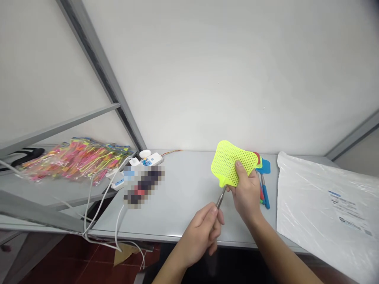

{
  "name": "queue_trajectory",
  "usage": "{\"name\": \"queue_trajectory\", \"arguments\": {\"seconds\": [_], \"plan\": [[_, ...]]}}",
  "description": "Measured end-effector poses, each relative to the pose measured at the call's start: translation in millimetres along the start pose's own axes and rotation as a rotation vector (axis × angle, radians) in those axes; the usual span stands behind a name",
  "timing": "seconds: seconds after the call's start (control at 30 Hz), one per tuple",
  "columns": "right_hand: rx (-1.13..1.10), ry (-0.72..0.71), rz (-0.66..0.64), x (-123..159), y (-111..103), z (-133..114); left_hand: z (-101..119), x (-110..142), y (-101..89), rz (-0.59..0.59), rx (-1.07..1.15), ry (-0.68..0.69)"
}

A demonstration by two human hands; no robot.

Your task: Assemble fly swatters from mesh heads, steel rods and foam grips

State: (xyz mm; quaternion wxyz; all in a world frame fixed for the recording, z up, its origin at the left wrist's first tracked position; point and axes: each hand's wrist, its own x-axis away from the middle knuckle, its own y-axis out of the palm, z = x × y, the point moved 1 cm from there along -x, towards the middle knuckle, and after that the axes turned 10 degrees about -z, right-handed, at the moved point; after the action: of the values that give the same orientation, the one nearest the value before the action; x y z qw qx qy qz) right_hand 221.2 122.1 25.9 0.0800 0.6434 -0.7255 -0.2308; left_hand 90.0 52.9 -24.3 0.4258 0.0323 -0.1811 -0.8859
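I hold a yellow-green fly swatter (227,162) above the grey table (183,189). My right hand (245,191) grips the lower edge of its mesh head, thumb pressed on the mesh. My left hand (203,232) is closed round the swatter's thin metal handle (220,199) near its lower end. Behind my right hand lie more fly swatters (264,177), blue, red and green, partly hidden by the hand.
A white plastic bag (322,205) with a printed label covers the table's right side. A white power strip (139,167) with cables sits at the left. A bundle of colourful packets (74,157) lies on a lower shelf left. Grey frame bars cross the upper left.
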Motion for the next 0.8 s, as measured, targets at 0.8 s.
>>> {"name": "queue_trajectory", "arguments": {"seconds": [0.8], "plan": [[0.198,-0.043,-0.019,-19.9,-29.1,-14.5,0.9,-37.7,-8.3,-0.076,0.081,-0.051]]}}
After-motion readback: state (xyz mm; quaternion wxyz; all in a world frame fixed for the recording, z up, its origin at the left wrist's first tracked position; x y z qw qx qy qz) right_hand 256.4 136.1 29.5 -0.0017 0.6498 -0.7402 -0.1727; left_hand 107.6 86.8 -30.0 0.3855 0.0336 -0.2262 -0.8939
